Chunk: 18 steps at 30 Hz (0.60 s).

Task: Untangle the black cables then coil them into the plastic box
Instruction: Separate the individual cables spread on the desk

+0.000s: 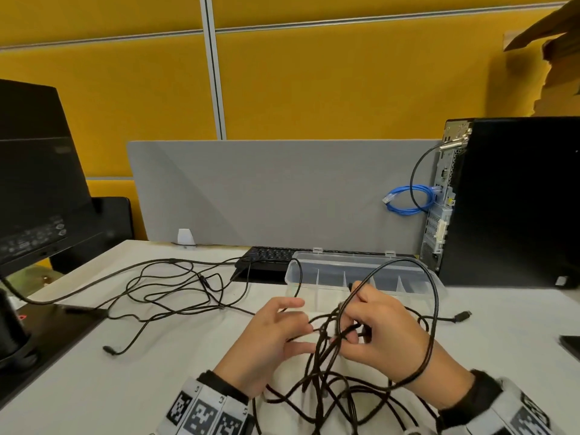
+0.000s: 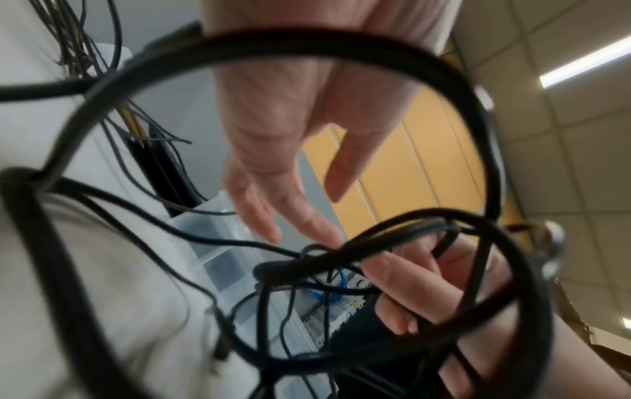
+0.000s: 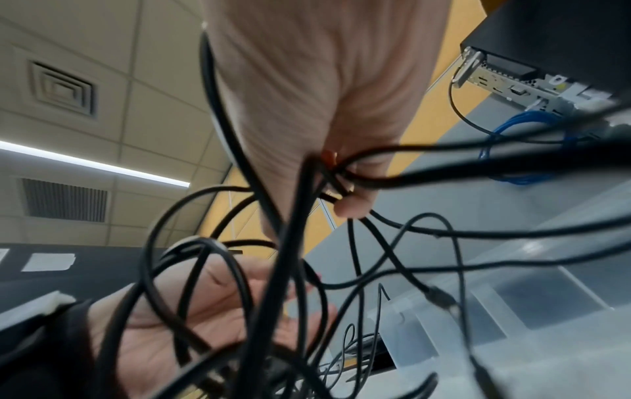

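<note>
While a knot of black cables (image 1: 326, 350) is lifted just above the white desk (image 1: 94, 387) at the 6 o'clock edge of the head view, several strands are gripped in the curled fingers of the right hand (image 1: 381, 328), and one wide loop (image 1: 434, 309) is seen draped over that wrist. The left hand (image 1: 270, 337) is held just beside the knot at its 9 o'clock, fingers loosely spread and straight; from the left wrist view nothing appears to be gripped by it, though its fingertips lie close to the strands. More cable (image 1: 175, 293) is spread slack across the desk toward 10 o'clock, with a plug end (image 1: 110, 350) lying free. The plastic box (image 1: 364, 274), clear and divided into compartments, stands open at 12 o'clock from the hands, in front of a keyboard (image 1: 266, 255); one thin strand (image 1: 299, 274) is hung over its left rim, and no coil is seen inside.

The cables are judged light, limp and springy, likely to snag where they cross. A hold near a free plug end is judged best, so that each length can be drawn out of the knot rather than pulled tight.
</note>
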Each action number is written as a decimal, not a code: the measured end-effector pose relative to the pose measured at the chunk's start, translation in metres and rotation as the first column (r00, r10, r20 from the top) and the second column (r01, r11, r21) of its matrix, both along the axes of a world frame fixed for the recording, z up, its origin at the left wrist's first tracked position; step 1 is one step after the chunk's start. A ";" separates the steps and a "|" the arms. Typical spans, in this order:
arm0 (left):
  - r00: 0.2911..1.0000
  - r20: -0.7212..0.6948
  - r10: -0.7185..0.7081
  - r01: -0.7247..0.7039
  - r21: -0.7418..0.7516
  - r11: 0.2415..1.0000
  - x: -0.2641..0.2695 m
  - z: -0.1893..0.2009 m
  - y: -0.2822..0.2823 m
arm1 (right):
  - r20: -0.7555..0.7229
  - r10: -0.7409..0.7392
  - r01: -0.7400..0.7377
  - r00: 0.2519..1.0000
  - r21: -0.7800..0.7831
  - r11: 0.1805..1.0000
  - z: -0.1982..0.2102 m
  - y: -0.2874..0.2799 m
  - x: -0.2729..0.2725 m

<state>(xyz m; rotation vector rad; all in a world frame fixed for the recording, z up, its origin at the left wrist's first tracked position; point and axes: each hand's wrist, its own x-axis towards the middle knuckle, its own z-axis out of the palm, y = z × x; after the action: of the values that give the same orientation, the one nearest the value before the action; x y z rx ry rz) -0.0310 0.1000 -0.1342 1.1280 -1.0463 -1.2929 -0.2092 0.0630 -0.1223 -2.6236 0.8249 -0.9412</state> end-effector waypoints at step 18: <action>0.976 0.220 -0.007 0.063 -0.249 0.966 0.000 -0.003 0.002 | 0.079 -0.017 0.012 0.997 0.058 0.998 0.002 0.002 -0.002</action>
<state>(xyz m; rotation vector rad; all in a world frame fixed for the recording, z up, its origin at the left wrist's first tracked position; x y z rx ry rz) -0.0307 0.1020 -0.1368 1.0724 -1.3590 -1.0417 -0.2116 0.0647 -0.1205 -2.5172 0.8400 -1.0035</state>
